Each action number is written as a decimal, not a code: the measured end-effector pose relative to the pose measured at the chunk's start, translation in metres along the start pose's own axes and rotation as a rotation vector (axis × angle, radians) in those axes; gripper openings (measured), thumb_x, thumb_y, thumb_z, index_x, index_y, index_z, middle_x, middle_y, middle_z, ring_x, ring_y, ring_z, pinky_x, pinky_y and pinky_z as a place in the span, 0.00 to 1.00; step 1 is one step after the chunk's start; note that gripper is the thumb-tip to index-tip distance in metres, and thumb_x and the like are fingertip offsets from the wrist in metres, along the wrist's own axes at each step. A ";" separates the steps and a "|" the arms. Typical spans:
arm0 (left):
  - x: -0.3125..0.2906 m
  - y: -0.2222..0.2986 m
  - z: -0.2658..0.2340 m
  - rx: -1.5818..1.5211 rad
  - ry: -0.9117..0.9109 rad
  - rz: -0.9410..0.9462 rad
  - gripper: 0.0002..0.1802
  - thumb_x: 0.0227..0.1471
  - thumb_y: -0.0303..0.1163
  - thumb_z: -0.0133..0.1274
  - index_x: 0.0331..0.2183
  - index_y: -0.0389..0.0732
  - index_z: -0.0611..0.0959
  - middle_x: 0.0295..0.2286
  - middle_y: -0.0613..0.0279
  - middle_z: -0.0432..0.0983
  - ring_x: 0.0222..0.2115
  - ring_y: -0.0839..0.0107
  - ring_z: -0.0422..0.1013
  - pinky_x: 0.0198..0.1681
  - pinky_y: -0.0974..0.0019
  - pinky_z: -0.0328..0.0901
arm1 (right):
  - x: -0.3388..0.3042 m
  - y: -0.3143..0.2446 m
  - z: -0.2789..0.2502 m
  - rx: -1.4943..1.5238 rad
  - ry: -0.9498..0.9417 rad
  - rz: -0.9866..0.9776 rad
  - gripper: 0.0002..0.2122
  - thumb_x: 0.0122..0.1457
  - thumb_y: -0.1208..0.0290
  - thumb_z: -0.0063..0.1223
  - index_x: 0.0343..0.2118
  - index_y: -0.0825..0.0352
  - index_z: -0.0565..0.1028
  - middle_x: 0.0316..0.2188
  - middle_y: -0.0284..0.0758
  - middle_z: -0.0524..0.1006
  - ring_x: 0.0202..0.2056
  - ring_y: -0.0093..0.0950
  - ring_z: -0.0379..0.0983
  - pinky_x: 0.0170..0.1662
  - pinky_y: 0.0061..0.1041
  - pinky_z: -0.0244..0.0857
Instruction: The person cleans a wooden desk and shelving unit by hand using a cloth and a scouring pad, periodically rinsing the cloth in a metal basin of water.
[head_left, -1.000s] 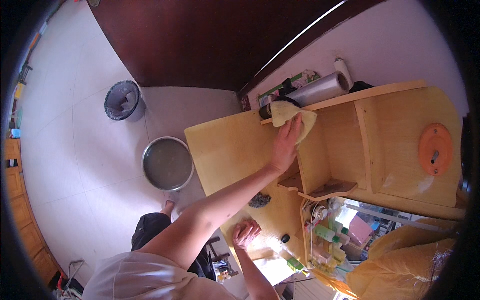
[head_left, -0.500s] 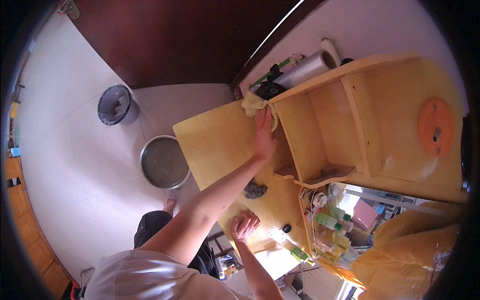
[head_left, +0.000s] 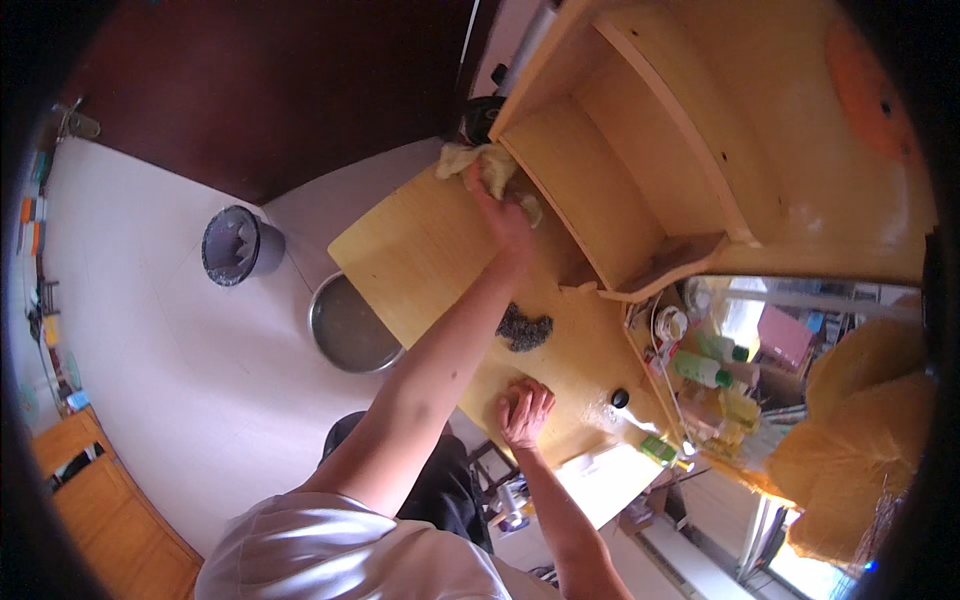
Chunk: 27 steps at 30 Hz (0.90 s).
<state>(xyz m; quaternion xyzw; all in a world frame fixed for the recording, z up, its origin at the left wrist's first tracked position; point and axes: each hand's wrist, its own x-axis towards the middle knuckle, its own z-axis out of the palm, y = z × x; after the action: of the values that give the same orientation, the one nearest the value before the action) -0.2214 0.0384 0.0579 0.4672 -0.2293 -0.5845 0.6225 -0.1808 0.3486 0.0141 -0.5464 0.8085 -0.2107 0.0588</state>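
Observation:
My left hand [head_left: 495, 205] is closed on a pale yellow cloth [head_left: 468, 160], pressing it to the wooden desktop [head_left: 400, 240] at the far end, beside the foot of the shelf unit. Bunched folds of the cloth stick out around the fingers. My right hand [head_left: 525, 412] rests on the desktop nearer to me, its fingers slightly bent and apart, with nothing in it. Between the two hands lies a dark grey scouring pad of tangled wire [head_left: 526, 330]. A small round black cap [head_left: 620, 398] sits to the right of my right hand.
Wooden shelves [head_left: 620, 170] rise along the desk's right side. Bottles [head_left: 700, 368] stand by a mirror [head_left: 835, 290]. A green packet [head_left: 658, 450] lies at the near right. On the floor are a round metal basin [head_left: 350, 325], partly under the desk edge, and a lined bin [head_left: 240, 245].
My left hand and the cloth have slid a little along the shelf foot. The view has turned and shifted, moving the whole scene in the picture. My right hand stays on the desktop.

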 end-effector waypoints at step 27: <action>0.052 -0.014 -0.047 1.613 -0.832 0.791 0.30 0.42 0.34 0.51 0.48 0.33 0.66 0.48 0.45 0.59 0.49 0.53 0.58 0.52 0.57 0.57 | 0.082 -0.025 0.003 0.029 -0.030 -0.101 0.19 0.56 0.63 0.42 0.49 0.66 0.67 0.53 0.49 0.58 0.53 0.48 0.53 0.56 0.45 0.46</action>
<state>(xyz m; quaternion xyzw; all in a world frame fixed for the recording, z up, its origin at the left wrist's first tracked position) -0.1785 0.0062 0.0113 0.3983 -0.8987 -0.1211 0.1381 -0.1908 0.2655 0.0322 -0.5888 0.7757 -0.2167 0.0679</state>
